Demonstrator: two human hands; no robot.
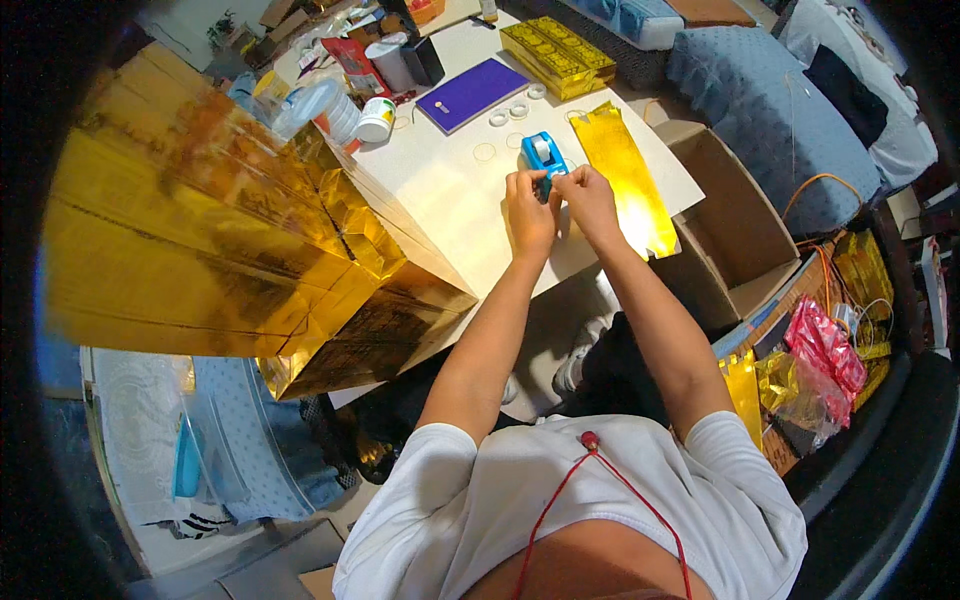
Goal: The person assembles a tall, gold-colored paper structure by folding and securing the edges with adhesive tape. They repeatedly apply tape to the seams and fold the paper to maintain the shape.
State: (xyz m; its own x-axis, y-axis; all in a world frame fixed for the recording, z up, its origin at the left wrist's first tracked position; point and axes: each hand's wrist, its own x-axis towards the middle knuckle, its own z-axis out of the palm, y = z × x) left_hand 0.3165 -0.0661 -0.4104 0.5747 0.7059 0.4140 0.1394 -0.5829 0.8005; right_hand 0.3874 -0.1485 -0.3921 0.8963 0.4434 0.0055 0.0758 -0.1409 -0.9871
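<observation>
White table beside open carton underlies both hands.

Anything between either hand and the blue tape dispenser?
Nothing visible. The left hand and right hand are both at the near end of the blue tape dispenser. The small white rolls lie beyond it and the gold sheet to its right, neither in between.
</observation>
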